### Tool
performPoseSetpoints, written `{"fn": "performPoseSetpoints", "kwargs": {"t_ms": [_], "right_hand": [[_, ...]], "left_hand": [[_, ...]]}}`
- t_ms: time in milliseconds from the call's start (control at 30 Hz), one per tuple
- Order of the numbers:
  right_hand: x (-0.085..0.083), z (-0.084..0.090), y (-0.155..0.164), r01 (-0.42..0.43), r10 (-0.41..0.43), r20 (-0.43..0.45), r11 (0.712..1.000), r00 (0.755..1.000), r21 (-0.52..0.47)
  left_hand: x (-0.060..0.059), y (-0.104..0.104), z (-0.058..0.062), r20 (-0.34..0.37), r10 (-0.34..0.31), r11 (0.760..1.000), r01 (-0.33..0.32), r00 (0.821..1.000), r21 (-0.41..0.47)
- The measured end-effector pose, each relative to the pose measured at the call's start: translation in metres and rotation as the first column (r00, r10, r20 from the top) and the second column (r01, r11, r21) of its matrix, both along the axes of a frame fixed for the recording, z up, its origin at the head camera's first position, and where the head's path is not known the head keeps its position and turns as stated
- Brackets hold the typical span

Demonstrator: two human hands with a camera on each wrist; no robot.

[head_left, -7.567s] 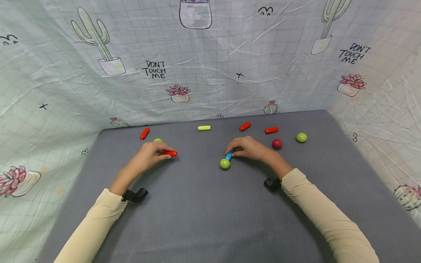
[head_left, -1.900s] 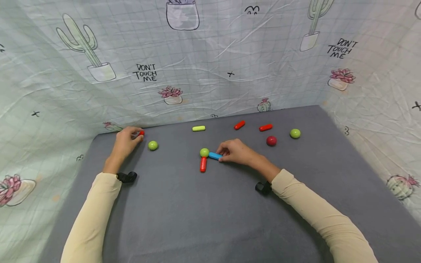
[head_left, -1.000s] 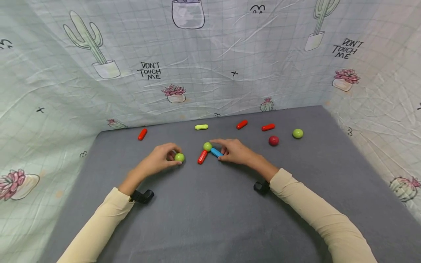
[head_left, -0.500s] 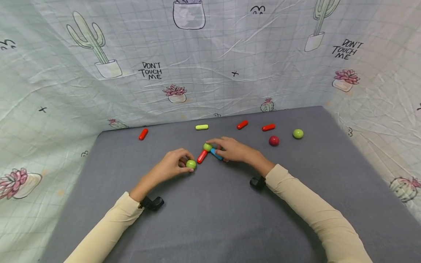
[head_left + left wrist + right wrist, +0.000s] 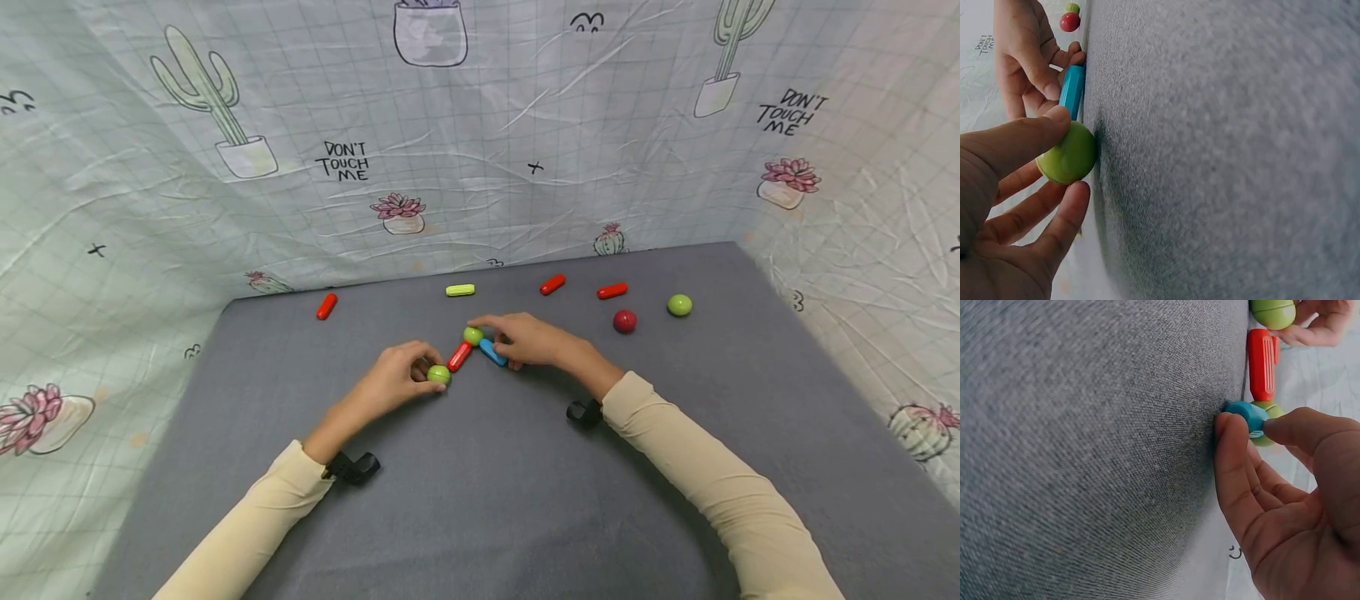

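Just left of the red stick (image 5: 460, 357), the left hand (image 5: 393, 385) pinches a green ball (image 5: 438, 375) at its lower end. Right hand (image 5: 534, 342) pinches the blue stick (image 5: 492, 352) by the upper green ball (image 5: 472, 336). I'd ease it in slowly, keeping the sticks steady.

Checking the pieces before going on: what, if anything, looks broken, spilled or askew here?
Nothing stands out. The left hand pinches a green ball by the red stick; the right hand holds the blue stick. Loose pieces look intact.
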State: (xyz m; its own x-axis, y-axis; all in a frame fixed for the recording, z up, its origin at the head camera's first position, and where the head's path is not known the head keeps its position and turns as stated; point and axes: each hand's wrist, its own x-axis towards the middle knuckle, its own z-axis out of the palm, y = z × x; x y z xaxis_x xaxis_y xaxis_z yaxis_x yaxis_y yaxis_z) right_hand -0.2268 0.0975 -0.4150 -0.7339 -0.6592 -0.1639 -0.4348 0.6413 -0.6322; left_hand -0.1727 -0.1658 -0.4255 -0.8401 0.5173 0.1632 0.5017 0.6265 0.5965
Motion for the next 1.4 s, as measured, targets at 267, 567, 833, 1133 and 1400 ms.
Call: {"fn": "performPoseSetpoints", "kwargs": {"t_ms": [267, 567, 833, 1133, 1400], "right_hand": [[0.0, -0.001, 0.0, 0.028, -0.027, 0.057, 0.999, 0.998, -0.02], [0.002, -0.002, 0.002, 0.036, -0.033, 0.068, 0.998, 0.997, -0.046], [0.001, -0.004, 0.008, 0.047, -0.045, 0.031, 0.996, 0.998, -0.075], [0.001, -0.005, 0.014, 0.032, -0.036, -0.052, 0.996, 0.998, -0.08], [0.002, 0.0, 0.036, 0.036, -0.052, -0.234, 0.997, 0.971, -0.073]], "left_hand": [[-0.002, 0.007, -0.005, 0.129, 0.041, 0.995, -0.052, 0.991, 0.086], [-0.003, 0.007, -0.005, 0.145, 0.0, 0.996, -0.013, 0.989, 0.092], [-0.007, 0.001, -0.001, 0.043, -0.269, 0.963, 0.269, 0.962, 0.013], [-0.021, 0.007, 0.005, -0.177, -0.529, 0.838, 0.48, 0.83, -0.259], [-0.024, 0.018, 0.003, -0.261, -0.48, 0.87, 0.415, 0.838, -0.268]]}}
